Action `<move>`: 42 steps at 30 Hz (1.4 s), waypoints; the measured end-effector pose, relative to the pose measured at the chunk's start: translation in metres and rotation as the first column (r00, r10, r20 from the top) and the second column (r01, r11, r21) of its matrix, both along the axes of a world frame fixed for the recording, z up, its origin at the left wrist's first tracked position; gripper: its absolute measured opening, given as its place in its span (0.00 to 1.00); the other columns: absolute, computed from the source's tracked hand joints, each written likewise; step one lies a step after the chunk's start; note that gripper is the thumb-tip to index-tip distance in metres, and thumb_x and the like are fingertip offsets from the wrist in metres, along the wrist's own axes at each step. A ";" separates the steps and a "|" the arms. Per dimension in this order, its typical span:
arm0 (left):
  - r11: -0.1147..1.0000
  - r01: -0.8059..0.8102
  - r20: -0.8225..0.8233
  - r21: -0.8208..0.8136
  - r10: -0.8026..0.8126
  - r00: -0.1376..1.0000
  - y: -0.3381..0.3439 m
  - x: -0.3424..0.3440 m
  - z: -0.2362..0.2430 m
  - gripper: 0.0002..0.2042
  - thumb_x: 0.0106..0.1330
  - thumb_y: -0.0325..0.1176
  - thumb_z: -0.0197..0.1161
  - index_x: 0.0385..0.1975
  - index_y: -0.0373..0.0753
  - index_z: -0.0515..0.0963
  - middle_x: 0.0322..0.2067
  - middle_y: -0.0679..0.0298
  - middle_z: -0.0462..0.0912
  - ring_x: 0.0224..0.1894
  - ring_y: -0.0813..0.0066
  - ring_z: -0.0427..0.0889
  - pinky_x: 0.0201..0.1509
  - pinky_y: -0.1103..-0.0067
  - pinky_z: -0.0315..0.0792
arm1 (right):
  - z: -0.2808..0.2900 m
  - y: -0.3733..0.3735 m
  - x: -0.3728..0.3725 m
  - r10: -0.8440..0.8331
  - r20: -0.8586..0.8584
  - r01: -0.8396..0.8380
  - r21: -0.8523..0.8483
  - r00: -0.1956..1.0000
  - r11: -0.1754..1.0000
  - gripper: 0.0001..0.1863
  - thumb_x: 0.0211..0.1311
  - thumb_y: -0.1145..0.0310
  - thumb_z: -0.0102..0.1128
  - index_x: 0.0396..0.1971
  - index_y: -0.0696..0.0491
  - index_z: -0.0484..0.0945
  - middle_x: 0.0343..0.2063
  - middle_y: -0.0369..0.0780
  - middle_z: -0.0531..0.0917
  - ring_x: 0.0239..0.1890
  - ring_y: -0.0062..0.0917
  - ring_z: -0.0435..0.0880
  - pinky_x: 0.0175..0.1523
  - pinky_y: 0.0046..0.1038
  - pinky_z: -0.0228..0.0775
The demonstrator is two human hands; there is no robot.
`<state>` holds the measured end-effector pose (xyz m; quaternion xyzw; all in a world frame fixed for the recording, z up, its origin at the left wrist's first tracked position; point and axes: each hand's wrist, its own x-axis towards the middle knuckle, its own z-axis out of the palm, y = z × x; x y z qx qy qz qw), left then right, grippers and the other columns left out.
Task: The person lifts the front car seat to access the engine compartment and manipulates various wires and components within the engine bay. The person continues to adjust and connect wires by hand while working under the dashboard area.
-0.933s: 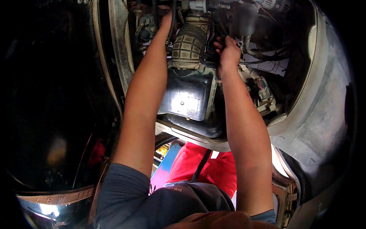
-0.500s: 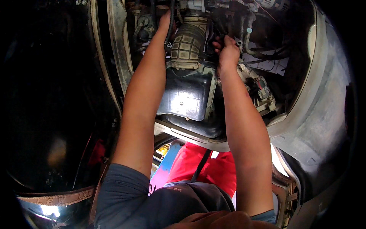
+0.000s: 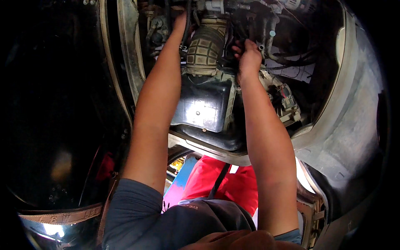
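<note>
In the engine bay, my left hand (image 3: 180,20) reaches in at the top among black hoses (image 3: 188,14), with its fingers hidden. Just right of it is a dirty ribbed intake duct (image 3: 202,52), joined to a black plastic box (image 3: 200,98) with a bright glare on it. My right hand (image 3: 250,56) is to the right of the duct, its fingers curled among dark hoses and fittings; what they hold is too dark to make out. A metal pipe with a pale blue end (image 3: 272,33) is just to its right.
A dirty connector assembly (image 3: 287,98) sits below right of my right hand. The pale body edge (image 3: 329,125) surrounds the bay. A dark panel (image 3: 62,104) fills the left side, with a brown strap (image 3: 62,214) low on it. Red cloth (image 3: 237,183) shows below the bay.
</note>
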<state>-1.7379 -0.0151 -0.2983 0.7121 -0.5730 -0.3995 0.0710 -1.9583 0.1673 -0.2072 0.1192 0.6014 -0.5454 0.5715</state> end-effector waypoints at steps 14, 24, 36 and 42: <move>0.845 0.460 0.332 -0.272 -0.366 0.869 -0.023 0.081 -0.089 0.22 0.63 0.34 0.62 0.57 0.40 0.70 0.34 0.43 0.82 0.35 0.41 0.82 0.37 0.56 0.76 | 0.006 -0.004 0.009 0.036 0.032 -0.036 -0.030 0.999 0.999 0.13 0.71 0.63 0.50 0.46 0.56 0.75 0.33 0.38 0.83 0.30 0.23 0.84 0.33 0.23 0.67; 0.999 -0.040 -0.128 0.016 0.042 0.991 -0.009 0.022 -0.027 0.24 0.66 0.48 0.60 0.56 0.39 0.75 0.39 0.53 0.84 0.39 0.54 0.83 0.39 0.62 0.77 | 0.009 -0.004 0.002 0.133 -0.351 -0.110 0.085 0.927 0.990 0.21 0.60 0.66 0.60 0.51 0.62 0.74 0.33 0.44 0.84 0.33 0.33 0.83 0.42 0.32 0.73; 0.927 -0.061 -0.509 0.369 0.257 0.821 0.007 0.006 0.068 0.19 0.71 0.50 0.58 0.49 0.43 0.82 0.40 0.63 0.85 0.38 0.73 0.82 0.41 0.74 0.76 | 0.139 0.009 -0.077 0.478 -0.809 -0.755 0.067 0.341 0.652 0.19 0.63 0.61 0.55 0.48 0.56 0.81 0.42 0.50 0.85 0.43 0.45 0.85 0.50 0.42 0.77; 0.933 -0.230 -0.428 -0.279 0.094 0.899 0.087 -0.086 0.194 0.15 0.71 0.42 0.61 0.49 0.40 0.82 0.41 0.66 0.86 0.42 0.75 0.82 0.49 0.79 0.73 | 0.182 -0.015 -0.206 0.025 -0.887 -0.631 0.347 -0.460 0.694 0.10 0.47 0.71 0.61 0.32 0.57 0.81 0.35 0.47 0.82 0.44 0.41 0.79 0.58 0.39 0.66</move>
